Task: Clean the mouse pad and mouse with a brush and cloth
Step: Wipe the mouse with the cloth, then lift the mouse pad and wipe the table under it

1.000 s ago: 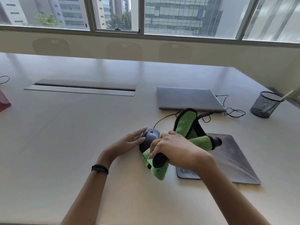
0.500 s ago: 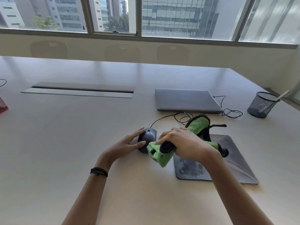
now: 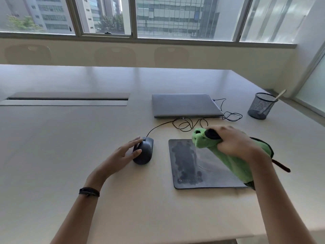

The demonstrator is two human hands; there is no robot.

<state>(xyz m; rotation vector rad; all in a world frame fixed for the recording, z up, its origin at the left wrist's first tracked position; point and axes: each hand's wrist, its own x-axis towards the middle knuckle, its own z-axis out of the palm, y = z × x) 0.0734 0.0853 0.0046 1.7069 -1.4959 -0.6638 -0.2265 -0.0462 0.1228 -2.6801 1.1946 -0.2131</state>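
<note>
Two hands: left hand (image 3: 123,154) touching mouse (image 3: 145,151); right hand (image 3: 233,141) gripping cloth (image 3: 230,159) over mouse pad (image 3: 186,166).

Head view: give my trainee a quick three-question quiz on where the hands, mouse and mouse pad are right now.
1. True or false: the mouse sits on the mouse pad.
2. Which hand holds the green cloth? A left, B right, C neither.
3. Fill in: the left hand rests on the ____.

Key:
1. False; it lies on the table, left of the pad.
2. B; the right hand has the cloth and a black-handled brush in its grip, over the pad.
3. Mouse.
</note>
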